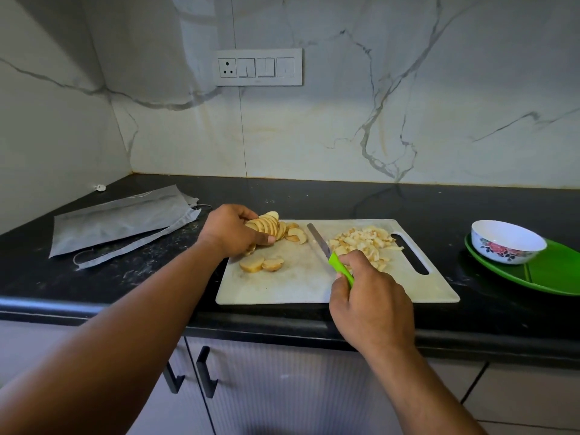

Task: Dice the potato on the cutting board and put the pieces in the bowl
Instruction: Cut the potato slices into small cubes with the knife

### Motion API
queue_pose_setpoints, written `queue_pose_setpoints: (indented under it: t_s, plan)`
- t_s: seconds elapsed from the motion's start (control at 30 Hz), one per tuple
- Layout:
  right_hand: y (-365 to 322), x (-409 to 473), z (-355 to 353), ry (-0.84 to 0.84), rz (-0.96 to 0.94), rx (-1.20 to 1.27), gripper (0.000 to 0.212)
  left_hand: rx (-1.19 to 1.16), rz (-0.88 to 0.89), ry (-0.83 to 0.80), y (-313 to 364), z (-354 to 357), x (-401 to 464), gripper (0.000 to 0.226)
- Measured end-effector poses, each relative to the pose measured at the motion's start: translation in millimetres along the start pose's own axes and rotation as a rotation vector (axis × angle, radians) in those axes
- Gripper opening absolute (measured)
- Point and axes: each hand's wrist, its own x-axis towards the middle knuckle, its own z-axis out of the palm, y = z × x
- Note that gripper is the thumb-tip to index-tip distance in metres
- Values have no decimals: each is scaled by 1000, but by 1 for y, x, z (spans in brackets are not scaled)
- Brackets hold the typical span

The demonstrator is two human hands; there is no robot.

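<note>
A white cutting board (282, 287) lies on the black counter (125, 277). The left hand (230, 232) grips a stack of potato slices (271, 227) at its far left corner; the right hand (373, 299) holds a green-handled knife (329, 252) beside the diced pile (364, 243). The floral bowl (507, 243) sits on a green tray (549, 274), right.

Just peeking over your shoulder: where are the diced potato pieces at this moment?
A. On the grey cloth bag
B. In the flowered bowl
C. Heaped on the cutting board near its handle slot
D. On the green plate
C: the diced potato pieces lie heaped on the cutting board beside its handle slot, while the flowered bowl looks empty.
</note>
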Motion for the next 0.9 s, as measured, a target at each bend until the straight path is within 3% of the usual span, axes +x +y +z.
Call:
queue_pose_setpoints:
  t_s: [0.3,0.43,0.57,0.7,0.77,0.9]
  plan:
    - [-1,3,-6,-54,14,18,27,-168,-41,-19,6,-11,11,35]
    - [-1,5,-7,-74,24,28,25,-239,-17,-68,2,-23,17,4]
    - [1,4,-6,-85,25,42,24,-388,25,-119,-10,-25,21,27]
    - [0,4,-11,-122,38,85,22,-599,70,-144,-22,-16,19,33]
    - [0,7,-12,-125,42,128,20,-539,91,-158,-24,-15,19,31]
    - [-8,13,-7,-92,24,230,18,-81,197,-93,-31,-14,12,20]
